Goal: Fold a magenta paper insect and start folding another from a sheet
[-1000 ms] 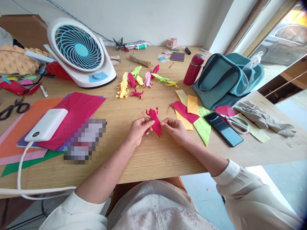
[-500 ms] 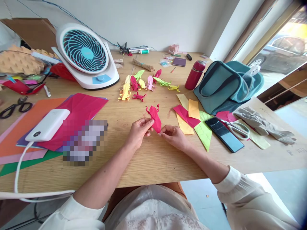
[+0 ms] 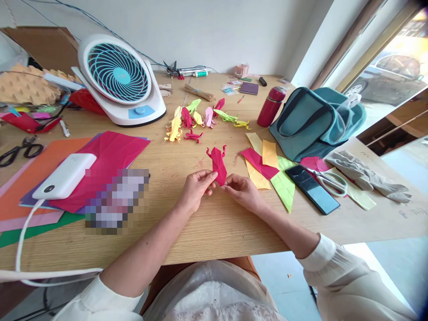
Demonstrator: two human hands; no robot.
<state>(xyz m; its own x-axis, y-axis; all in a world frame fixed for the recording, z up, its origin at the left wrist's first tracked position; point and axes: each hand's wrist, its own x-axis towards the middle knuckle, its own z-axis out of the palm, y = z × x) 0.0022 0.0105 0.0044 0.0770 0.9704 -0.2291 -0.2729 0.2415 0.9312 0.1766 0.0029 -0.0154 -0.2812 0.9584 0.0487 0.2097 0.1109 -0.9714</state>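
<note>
Table (image 3: 207, 232) of pale wood grain fills the frame, crowded to its far edge. At upper right a soft teal bag (image 3: 314, 120) slumps open; at upper left a round white fan (image 3: 120, 78) leans back facing the viewer, likely for air. Flat sheets (image 3: 113, 151) in red, orange and green lie stacked at left, seemingly for easy reach, with a smooth white power bank (image 3: 65, 176) resting on them. Right of centre lie cut strips (image 3: 267, 162), yellow, red and lime, beside a dark glossy phone (image 3: 312, 189). Upper centre, small folded figures (image 3: 197, 118) cluster together. At centre the left hand (image 3: 195, 189) and right hand (image 3: 242, 191) meet, each pinching with thumb and fingertips the lower tip of a creased red figure (image 3: 218, 162); it stands just above the tabletop, spiky legs up, probably gripped by the point to spare the folds.
</note>
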